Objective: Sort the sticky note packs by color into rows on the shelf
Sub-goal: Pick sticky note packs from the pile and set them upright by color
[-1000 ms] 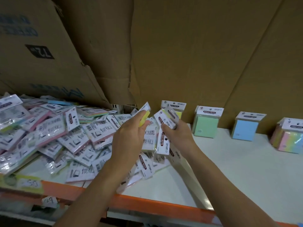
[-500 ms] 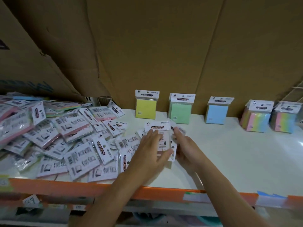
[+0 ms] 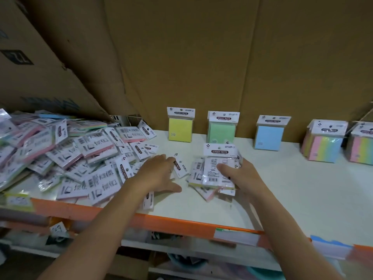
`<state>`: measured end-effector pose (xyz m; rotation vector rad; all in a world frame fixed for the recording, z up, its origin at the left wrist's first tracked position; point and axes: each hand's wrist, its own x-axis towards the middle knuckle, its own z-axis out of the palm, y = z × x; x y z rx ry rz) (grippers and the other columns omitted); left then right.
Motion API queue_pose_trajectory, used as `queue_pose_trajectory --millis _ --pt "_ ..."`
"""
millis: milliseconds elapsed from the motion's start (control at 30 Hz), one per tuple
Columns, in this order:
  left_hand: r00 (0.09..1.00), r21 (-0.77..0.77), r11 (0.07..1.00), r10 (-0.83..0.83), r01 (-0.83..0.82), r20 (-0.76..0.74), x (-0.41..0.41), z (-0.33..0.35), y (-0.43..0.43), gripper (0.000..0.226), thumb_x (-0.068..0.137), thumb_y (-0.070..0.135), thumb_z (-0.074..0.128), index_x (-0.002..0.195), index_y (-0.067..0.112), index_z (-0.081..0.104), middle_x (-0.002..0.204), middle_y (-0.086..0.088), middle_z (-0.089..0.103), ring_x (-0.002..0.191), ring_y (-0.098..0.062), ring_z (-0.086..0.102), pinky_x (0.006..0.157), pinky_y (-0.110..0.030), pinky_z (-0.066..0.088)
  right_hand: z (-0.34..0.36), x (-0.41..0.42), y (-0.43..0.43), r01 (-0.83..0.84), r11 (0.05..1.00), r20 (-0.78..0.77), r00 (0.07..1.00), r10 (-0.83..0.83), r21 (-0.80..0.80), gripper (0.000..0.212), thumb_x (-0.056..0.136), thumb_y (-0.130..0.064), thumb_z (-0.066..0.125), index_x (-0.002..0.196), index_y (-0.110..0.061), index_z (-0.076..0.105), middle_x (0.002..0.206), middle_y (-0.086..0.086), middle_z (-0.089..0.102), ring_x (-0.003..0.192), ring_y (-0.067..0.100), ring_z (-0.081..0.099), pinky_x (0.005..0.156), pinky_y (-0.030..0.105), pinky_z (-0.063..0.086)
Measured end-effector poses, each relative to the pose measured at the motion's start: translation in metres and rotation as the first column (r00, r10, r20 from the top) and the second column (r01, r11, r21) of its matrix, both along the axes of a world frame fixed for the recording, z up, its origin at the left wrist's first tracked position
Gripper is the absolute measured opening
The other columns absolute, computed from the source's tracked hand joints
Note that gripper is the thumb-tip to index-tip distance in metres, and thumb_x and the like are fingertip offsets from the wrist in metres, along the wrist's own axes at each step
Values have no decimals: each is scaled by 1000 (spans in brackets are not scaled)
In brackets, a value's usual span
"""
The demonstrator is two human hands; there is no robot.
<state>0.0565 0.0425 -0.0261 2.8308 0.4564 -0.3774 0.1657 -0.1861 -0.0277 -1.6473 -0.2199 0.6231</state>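
A big heap of wrapped sticky note packs [image 3: 66,150] lies face down on the left of the white shelf [image 3: 292,188]. My right hand [image 3: 240,175] grips a small stack of packs [image 3: 214,172], thumb on top, just above the shelf. My left hand [image 3: 156,173] lies flat with spread fingers on packs at the heap's right edge, touching a white header card [image 3: 180,167]. Against the back wall stand a yellow pack [image 3: 180,129], a green pack [image 3: 222,129], a blue pack [image 3: 269,136] and two rainbow packs [image 3: 323,144], [image 3: 361,147].
Brown cardboard sheets [image 3: 201,57] close off the back and lean over the heap. An orange beam [image 3: 181,225] with paper labels runs along the shelf's front edge. Bare white shelf lies in front of the blue and rainbow packs.
The two hands have separated: my left hand moved left onto the heap's edge, while my right hand keeps the stack. The view shifted slightly.
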Motion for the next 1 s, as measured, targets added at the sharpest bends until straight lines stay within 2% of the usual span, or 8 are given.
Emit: queue_pose_trajectory --millis 200,333,467,533,600,733,900,1000 --pt "972 -51 985 170 -164 164 9 13 0 75 77 48 75 140 27 42 120 -4 57 107 -24 54 85 -36 48 1 5 -19 2 999 -38 999 0 51 21 88 -7 70 106 -16 66 80 -7 78 69 11 75 49 16 53" --pt "812 -381 901 377 -208 446 10 22 -45 69 74 61 70 131 27 52 117 3 59 106 -17 54 88 -38 50 1 0 -16 6 999 -20 1000 -5 45 23 89 -9 70 111 -14 65 84 -6 78 72 11 75 50 16 53" --pt "808 -469 871 378 -146 451 18 10 -106 64 81 57 67 134 23 53 126 1 59 114 -18 54 96 -41 49 4 -8 -14 -27 996 14 1000 26 85 25 97 -17 60 122 -13 64 94 -1 78 81 14 75 57 19 56" --pt "805 -485 863 386 -143 450 19 4 -117 57 86 52 63 132 22 53 128 0 58 117 -20 51 97 -40 47 1 -10 -17 -54 988 -17 998 57 141 30 103 -30 49 126 -15 63 101 7 77 91 24 74 68 35 61" --pt "864 -486 870 306 -83 400 15 1 -119 81 79 65 60 145 26 38 143 1 44 133 -20 38 104 -35 41 -1 -10 -22 -76 975 -116 988 102 208 45 102 -47 39 125 -19 64 110 14 74 103 34 70 87 51 58" --pt "971 -452 890 58 54 230 6 0 -113 126 57 76 72 152 46 -6 163 18 -11 151 -7 -4 122 -40 20 -8 -7 -26 -11 920 -350 923 159 391 65 91 -63 37 131 -17 60 121 20 68 111 39 66 89 50 56" --pt "846 -577 809 229 109 481 0 -4 -106 88 78 24 77 150 35 28 152 10 35 132 0 39 96 -4 37 -15 -11 -23 -27 845 -350 903 250 535 52 96 -43 49 133 -8 58 123 28 64 109 41 63 90 51 56" --pt "809 -797 593 412 111 419 -10 -1 -106 74 67 35 71 134 49 42 119 19 61 98 -4 64 67 -14 52 -13 -16 -15 -151 925 -136 968 209 349 33 99 -20 56 132 -17 55 119 26 64 89 24 68 72 31 58"
